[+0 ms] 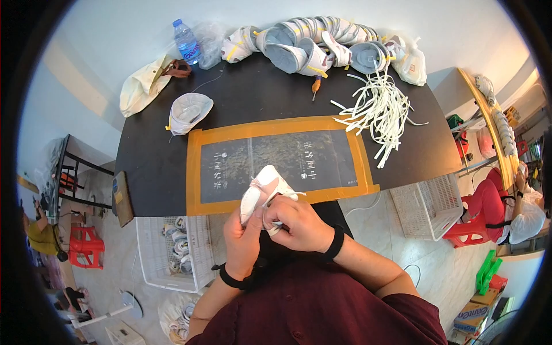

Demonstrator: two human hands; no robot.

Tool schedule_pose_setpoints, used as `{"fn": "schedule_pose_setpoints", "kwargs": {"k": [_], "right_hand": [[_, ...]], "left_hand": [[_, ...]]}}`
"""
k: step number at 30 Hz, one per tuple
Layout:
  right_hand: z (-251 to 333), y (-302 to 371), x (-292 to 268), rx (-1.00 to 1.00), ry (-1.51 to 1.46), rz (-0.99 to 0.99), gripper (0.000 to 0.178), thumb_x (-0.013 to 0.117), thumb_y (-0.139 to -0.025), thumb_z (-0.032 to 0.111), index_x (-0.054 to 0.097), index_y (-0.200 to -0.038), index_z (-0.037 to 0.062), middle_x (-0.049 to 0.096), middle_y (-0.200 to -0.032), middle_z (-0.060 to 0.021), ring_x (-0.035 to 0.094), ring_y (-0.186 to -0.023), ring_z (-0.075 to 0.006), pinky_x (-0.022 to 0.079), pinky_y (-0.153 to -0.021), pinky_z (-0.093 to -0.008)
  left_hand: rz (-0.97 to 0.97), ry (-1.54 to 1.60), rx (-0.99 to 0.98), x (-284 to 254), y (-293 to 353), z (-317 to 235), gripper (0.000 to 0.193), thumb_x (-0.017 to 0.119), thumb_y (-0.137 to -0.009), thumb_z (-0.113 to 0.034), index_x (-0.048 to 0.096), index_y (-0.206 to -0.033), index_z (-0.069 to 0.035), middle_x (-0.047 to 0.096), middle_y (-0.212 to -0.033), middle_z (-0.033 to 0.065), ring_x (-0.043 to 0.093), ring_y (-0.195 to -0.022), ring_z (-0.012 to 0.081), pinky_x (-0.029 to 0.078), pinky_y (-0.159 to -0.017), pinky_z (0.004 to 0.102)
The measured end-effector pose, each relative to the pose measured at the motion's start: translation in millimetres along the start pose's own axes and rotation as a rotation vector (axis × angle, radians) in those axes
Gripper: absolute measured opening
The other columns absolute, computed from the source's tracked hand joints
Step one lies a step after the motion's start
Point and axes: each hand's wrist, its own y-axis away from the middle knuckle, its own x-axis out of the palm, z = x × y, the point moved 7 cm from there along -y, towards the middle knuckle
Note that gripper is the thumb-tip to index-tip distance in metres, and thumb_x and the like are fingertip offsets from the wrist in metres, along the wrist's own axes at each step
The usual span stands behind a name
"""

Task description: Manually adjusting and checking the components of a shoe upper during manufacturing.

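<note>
A pale pink and white shoe upper [265, 183] is held above the table's near edge, its toe pointing away from me. My left hand [238, 237] is closed round its left side, thumb toward the opening. My right hand [303, 227] is pinched at the opening, where a bit of white shoelace [276, 229] shows under the fingers. Another lace end sticks out on the upper's right side. What lies between the fingertips is partly hidden. A bunch of loose white shoelaces [379, 109] hangs over the table's right part.
Nested grey-white shoe uppers [287, 54] line the back of the black table [247, 95]. A single upper [190, 112], an orange-handled awl-like tool [316, 86], a water bottle [187, 43] and a cloth bag [144, 86] lie about. White crates [204, 253] stand below; a co-worker [526, 204] sits right.
</note>
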Motion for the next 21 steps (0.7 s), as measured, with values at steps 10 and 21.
{"fn": "schedule_pose_setpoints", "kwargs": {"k": [10, 21], "right_hand": [[-17, 23, -52, 0.486, -0.131, -0.354, 0.024, 0.074, -0.085, 0.014, 0.063, -0.105, 0.0057, 0.059, -0.090, -0.0037, 0.049, -0.064, -0.0103, 0.042, -0.059, -0.0245], [-35, 3, -40, 0.477, -0.381, -0.263, 0.008, 0.067, -0.092, 0.009, 0.062, -0.095, 0.0030, 0.063, -0.087, -0.0010, 0.055, -0.076, -0.0063, 0.047, -0.068, -0.0230]], "left_hand": [[-0.024, 0.340, -0.098, -14, -6, 6, 0.019, 0.063, -0.096, -0.015, 0.064, -0.108, -0.001, 0.062, -0.089, -0.0027, 0.048, -0.072, 0.0031, 0.037, -0.062, 0.0215], [-0.020, 0.308, -0.060, -20, 7, 1, 0.016, 0.061, -0.095, -0.014, 0.062, -0.107, -0.002, 0.060, -0.088, -0.0014, 0.046, -0.071, 0.0044, 0.037, -0.061, 0.0225]]}}
